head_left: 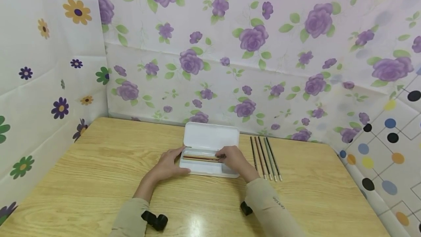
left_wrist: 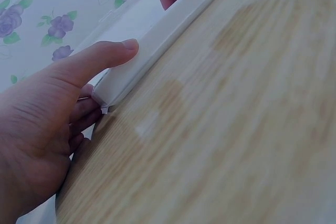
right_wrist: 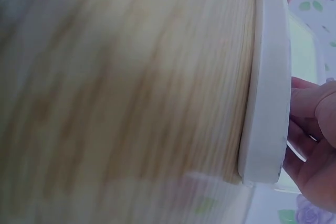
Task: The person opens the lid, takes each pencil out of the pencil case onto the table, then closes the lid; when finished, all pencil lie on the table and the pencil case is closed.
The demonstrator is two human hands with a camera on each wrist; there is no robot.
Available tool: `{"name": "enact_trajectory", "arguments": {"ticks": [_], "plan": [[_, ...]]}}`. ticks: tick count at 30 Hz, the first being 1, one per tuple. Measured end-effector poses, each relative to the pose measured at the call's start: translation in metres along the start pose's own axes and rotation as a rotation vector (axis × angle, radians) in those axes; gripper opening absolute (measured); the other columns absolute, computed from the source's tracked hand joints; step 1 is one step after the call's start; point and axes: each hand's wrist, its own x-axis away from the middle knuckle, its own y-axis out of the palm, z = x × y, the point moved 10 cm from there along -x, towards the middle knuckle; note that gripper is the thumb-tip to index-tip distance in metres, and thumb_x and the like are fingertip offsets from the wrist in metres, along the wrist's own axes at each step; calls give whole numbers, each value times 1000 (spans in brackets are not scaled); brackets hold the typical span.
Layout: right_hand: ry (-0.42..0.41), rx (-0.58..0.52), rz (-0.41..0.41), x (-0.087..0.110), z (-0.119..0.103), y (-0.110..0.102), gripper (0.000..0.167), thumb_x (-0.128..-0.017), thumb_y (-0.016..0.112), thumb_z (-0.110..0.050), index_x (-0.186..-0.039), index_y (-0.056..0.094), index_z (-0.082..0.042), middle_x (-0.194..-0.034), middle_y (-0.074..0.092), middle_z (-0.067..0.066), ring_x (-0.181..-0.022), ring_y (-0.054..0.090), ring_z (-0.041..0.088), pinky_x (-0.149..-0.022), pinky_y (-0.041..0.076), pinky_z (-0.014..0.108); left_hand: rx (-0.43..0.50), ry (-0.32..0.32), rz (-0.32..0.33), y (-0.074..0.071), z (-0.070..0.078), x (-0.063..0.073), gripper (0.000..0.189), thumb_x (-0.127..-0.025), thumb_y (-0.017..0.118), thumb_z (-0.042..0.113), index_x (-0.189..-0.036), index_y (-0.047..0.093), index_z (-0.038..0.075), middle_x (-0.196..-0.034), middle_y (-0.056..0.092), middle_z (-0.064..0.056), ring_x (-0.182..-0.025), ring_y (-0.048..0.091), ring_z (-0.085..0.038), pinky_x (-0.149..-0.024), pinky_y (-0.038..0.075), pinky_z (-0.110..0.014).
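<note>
A white pencil case [head_left: 202, 169] lies on the table with its lid [head_left: 211, 135] raised at the back. Several pencils [head_left: 200, 158], some yellowish and some dark red, lie lengthwise in its tray. At the case's left end my left hand [head_left: 167, 164] holds it, thumb along the front wall in the left wrist view and the other fingers round the end. My right hand [head_left: 234, 159] reaches into the tray from the right, curled fingers pinching at the right ends of the pencils. In the right wrist view, the case wall hides what those fingertips hold.
Right of the case, several dark, reddish and greenish pencils [head_left: 265, 158] lie side by side on the wooden table [head_left: 204, 200], white tips toward me. Flower-patterned sheeting [head_left: 184, 94] stands behind the table's back edge, with patterned sheets at both sides.
</note>
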Motion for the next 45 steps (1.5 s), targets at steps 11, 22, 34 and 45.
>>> {"name": "enact_trajectory", "arguments": {"ticks": [11,22,34,45], "plan": [[9,24,46,1,0,-6,15,-82,73,2,-94,77,-4,-93,73,7,-84,68,19,-72,54,27,6,-12,0,0,0,1,97,-74,83,40,-151,33,9,-147,40,-19,-135,25,-44,-104,23,-63],[66,-14,113,5,-1,-17,18,-83,72,4,-98,76,-5,-95,72,5,-85,66,18,-71,54,29,0,-16,2,-1,0,1,96,-74,82,42,-151,34,9,-148,39,-18,-136,24,-45,-104,22,-63],[245,-579,124,12,20,-23,32,-92,65,-3,-123,63,2,-100,66,9,-91,65,25,-74,55,33,8,-17,7,0,1,0,96,-74,83,40,-151,35,8,-147,40,-18,-135,25,-45,-104,23,-63],[399,-653,174,26,51,-41,30,-94,62,-5,-122,60,7,-103,63,14,-92,63,25,-82,54,36,10,-14,7,0,0,1,96,-74,82,40,-151,35,9,-148,39,-18,-135,24,-45,-104,23,-64]]}}
